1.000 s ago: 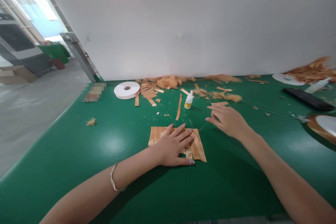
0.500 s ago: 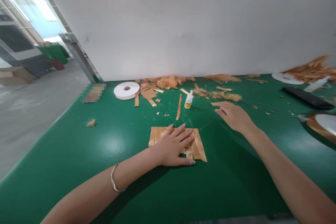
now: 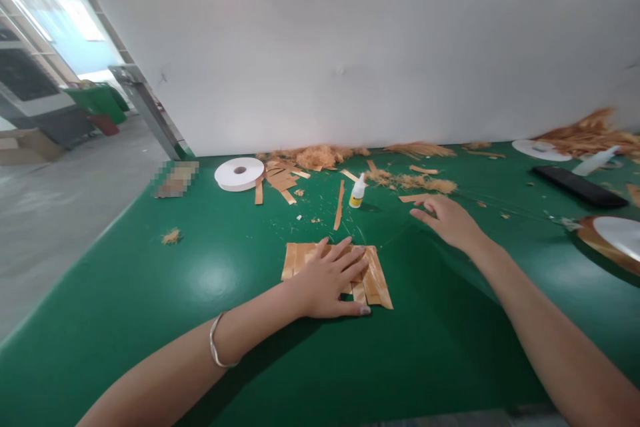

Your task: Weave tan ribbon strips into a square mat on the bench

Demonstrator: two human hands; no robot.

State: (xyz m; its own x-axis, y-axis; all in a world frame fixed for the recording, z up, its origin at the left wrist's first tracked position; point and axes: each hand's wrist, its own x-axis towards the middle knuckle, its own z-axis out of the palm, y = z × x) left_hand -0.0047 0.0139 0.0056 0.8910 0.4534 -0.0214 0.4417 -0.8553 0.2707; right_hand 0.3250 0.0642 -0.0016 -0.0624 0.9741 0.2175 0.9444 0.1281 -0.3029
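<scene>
My left hand lies flat with fingers spread on a panel of tan strips laid side by side. The palm and fingers cover much of this panel, and its right edge shows a shiny, clear film. Further right, my right hand hovers over the table with the thumb apart from the bent fingers. A short tan strip lies just beyond its fingertips; I cannot tell whether they touch it. Between the hands, farther back, stands a small white glue bottle with a yellow label. Left of the bottle is a narrow tan strip.
A white tape roll sits at the back left near cut strips and tangled fibre. At the right are a black phone-like object, a white bottle and another roll. A white board borders the table's back.
The right hand's fingers have curled slightly and drawn a little away from the short strip. My left hand stays flat on the panel. The whole view has shifted slightly.
</scene>
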